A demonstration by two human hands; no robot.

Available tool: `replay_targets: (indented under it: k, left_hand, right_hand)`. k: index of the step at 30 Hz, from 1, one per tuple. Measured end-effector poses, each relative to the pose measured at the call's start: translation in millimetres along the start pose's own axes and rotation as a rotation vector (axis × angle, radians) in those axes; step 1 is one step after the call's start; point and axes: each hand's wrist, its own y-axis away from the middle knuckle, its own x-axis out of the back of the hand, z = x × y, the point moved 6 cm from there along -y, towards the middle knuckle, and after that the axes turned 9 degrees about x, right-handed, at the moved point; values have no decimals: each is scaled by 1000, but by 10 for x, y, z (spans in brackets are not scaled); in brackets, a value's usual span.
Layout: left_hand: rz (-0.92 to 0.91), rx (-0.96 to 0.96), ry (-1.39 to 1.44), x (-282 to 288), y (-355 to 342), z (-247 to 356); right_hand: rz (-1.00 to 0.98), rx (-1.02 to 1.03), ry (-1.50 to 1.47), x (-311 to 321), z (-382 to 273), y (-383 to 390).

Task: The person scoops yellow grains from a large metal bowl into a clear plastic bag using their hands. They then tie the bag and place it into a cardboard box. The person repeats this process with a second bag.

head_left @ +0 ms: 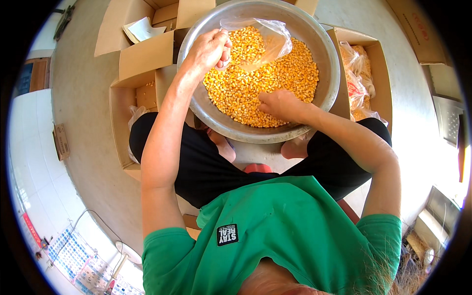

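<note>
A wide metal basin [330, 73] in front of me holds a broad heap of yellow corn kernels [295, 81]. Gripped at its edge by my left hand [212, 48], a clear plastic bag [278, 39] spreads over the far part of the heap. Kernels show at the bag, but whether they lie inside it or behind it I cannot tell. My right hand [284, 105] is down on the near right of the heap, its fingers curled in among the kernels. Its fingertips are partly hidden there.
To the right of the basin stands a cardboard box [381, 81] with several clear bags of corn [359, 73]. An open carton [118, 108] sits at the left. Beyond it, another carton [147, 61] has papers [145, 29] on it. My knees flank the basin's near side.
</note>
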Motion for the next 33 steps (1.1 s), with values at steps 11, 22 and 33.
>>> replay_targets:
  k: [11,22,33]
  left_hand:
    - [-4,11,-39,19,30,-46]
    - [-4,7,-85,13,-14,-71]
    - [-3,14,-43,33,10,-76]
  right_hand:
    - [-48,-118,-784,444,-38,-225]
    - [260,-394,-974,975,500,-776]
    - [392,-112,-623,1051,527,-1016]
